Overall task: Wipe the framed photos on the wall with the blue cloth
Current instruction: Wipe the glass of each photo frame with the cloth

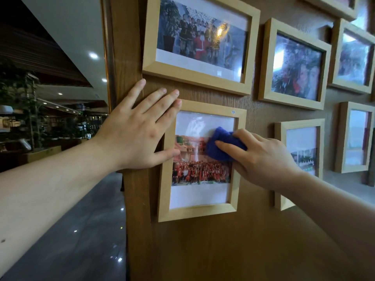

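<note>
A light-wood portrait frame (pixel 164 189) hangs on the brown wooden wall, showing a group photo of people in red under glass. My right hand (pixel 261 157) presses a bunched blue cloth (pixel 220 144) against the glass, right of the middle. My left hand (pixel 138 130) lies flat and spread on the wall and on the frame's upper left corner, thumb resting along the left rail. A larger landscape frame (pixel 194 78) hangs just above.
Several more light-wood frames hang to the right, among them one at mid height (pixel 263 63) and one lower (pixel 279 163). The wall's left edge (pixel 121 57) ends at an open hall with plants (pixel 26 110) and a glossy grey floor (pixel 81 230).
</note>
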Tool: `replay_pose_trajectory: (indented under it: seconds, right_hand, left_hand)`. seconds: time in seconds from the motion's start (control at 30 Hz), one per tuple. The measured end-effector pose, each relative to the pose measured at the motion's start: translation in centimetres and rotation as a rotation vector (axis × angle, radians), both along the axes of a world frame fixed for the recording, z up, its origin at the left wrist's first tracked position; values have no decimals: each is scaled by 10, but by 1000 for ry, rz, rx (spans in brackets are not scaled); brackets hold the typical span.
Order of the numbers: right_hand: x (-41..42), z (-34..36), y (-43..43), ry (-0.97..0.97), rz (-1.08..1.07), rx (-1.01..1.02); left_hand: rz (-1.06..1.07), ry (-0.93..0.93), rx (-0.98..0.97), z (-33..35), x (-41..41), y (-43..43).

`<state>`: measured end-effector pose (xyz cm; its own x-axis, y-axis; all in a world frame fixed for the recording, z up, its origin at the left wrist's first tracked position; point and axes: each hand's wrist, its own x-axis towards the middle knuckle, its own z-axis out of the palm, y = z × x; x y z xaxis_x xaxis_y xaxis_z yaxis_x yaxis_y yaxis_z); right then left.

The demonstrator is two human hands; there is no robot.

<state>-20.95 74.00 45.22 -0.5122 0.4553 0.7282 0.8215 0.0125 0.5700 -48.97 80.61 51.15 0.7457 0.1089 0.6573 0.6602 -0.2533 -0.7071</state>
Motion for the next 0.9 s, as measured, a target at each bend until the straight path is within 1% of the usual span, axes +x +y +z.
replay_pose_trajectory:
  seconds: [0.1, 0.3, 0.4, 0.57, 0.77, 0.9]
  right_hand:
    - [-5, -1, -2, 11, 3, -20]
    - [-51, 2, 9, -38, 120, -17]
    - [-41, -11, 5, -40, 135, -70]
    - [-11, -34, -7, -90, 81, -195]
    - [-53, -18, 2, -72, 177, -141]
    - [-47, -31, 4, -69, 184, -213]
  left_hand:
    - [-5, -4, -1, -1, 0, 0]
    - [-13, -4, 17, -1, 1, 1]
    - [-27, -16, 41, -1, 0, 4]
    - [-33, -13, 54, -2, 1, 6]
    - [-26, -12, 39, -1, 1, 4]
    - [-22, -10, 43, -2, 1, 4]
